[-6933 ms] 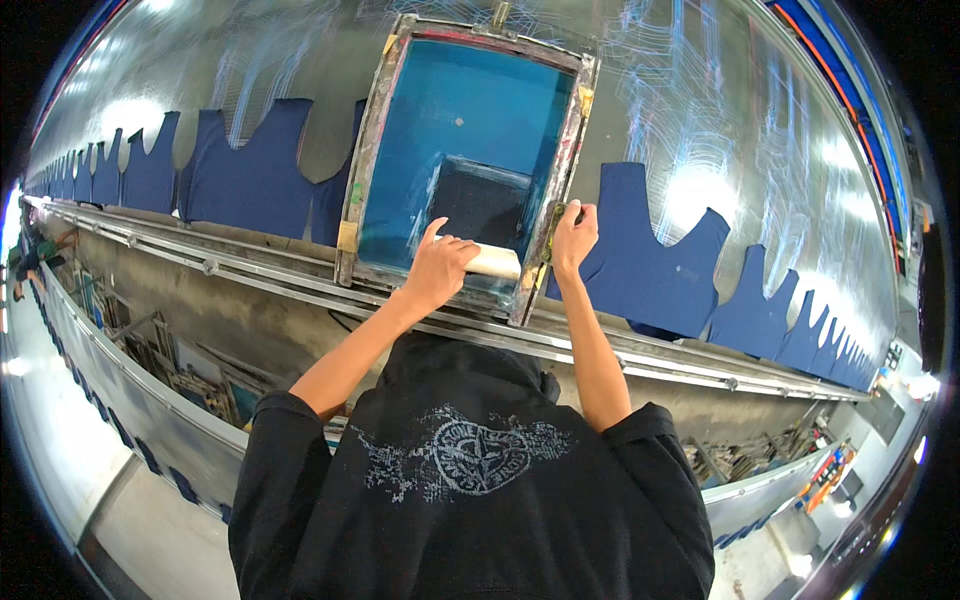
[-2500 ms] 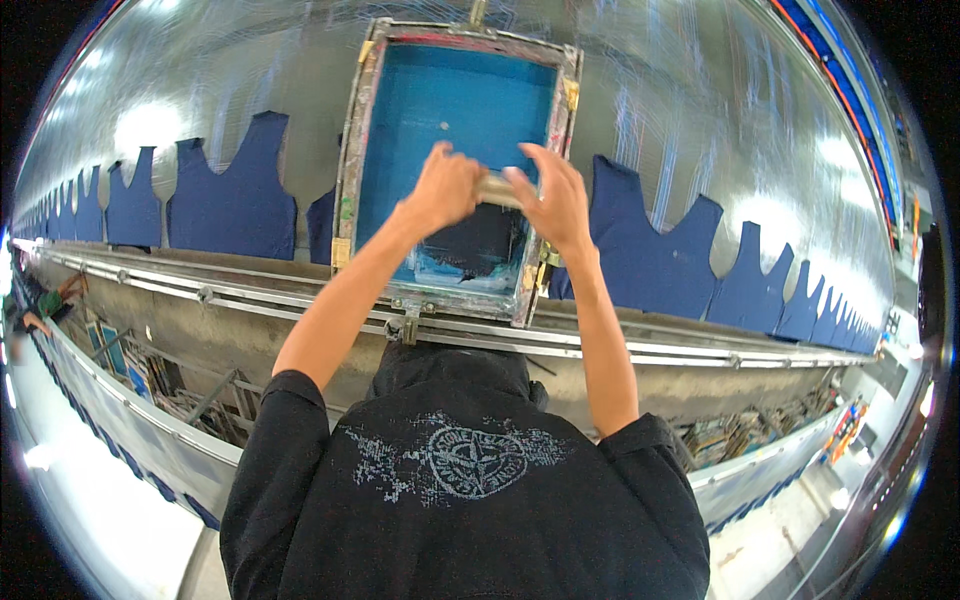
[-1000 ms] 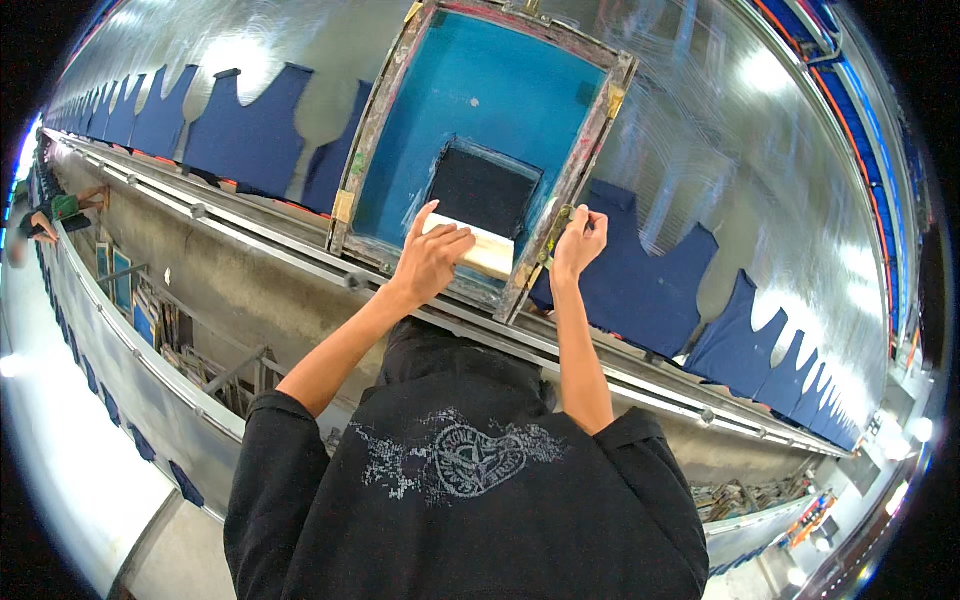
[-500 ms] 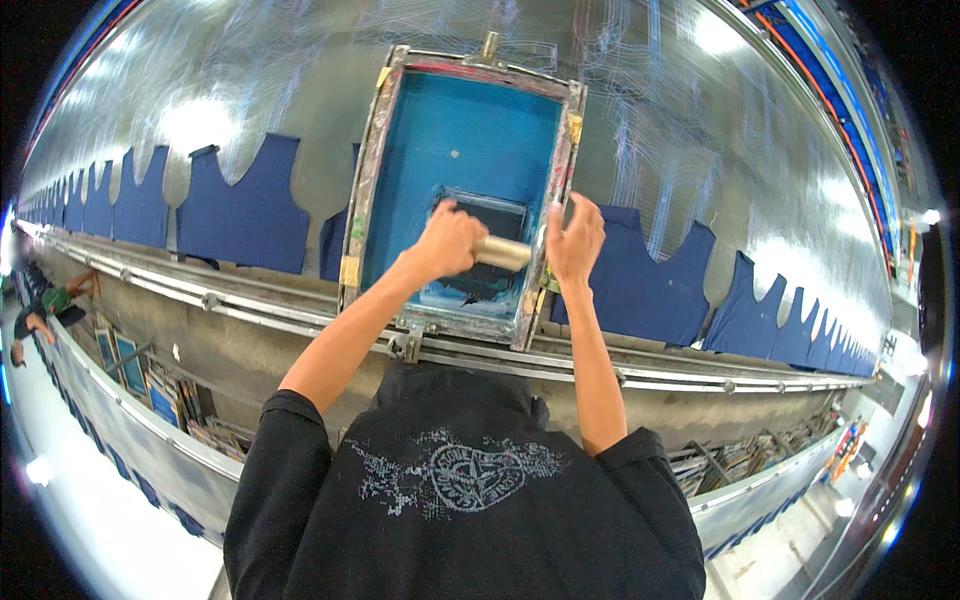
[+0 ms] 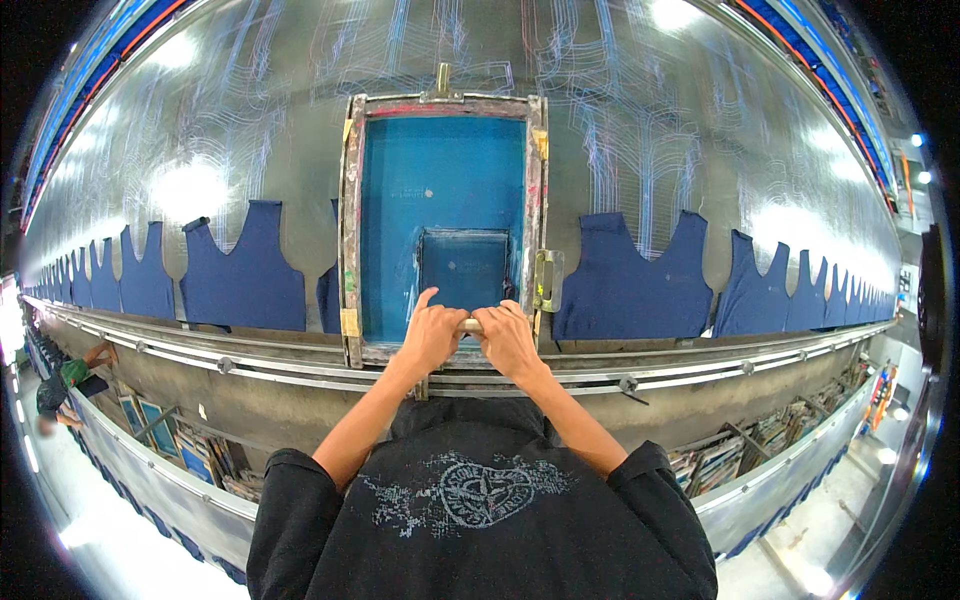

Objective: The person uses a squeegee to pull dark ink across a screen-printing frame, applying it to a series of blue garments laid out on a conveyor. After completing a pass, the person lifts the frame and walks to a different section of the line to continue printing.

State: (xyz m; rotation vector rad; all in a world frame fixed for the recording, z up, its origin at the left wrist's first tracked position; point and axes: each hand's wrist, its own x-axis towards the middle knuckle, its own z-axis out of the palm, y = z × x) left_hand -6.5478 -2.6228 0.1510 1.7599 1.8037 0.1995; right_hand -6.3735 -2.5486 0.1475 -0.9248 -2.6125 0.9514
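A screen-printing frame [image 5: 536,190] with a blue mesh [image 5: 440,165] lies in front of me on a long table. Toward its near end is a rectangle [image 5: 463,262] with a dark outline. My left hand [image 5: 432,336] and my right hand [image 5: 507,340] are closed side by side on the pale handle of a squeegee [image 5: 470,326], just below that rectangle. The left index finger sticks up a little. Both hands hide most of the squeegee, and its blade does not show. A metal handle [image 5: 548,280] is fixed to the frame's right side.
Navy fabric pieces [image 5: 635,285] lie in a row along the table [image 5: 640,110] on both sides of the frame. A metal rail [image 5: 270,365] runs along the near edge. Stored frames [image 5: 195,452] stand lower left. Another person [image 5: 70,385] is at the far left.
My right hand has moved from the frame's right side onto the squeegee, joining my left. The squeegee has come nearer to me, and the dark patch inside the rectangle looks lighter. The view has shifted.
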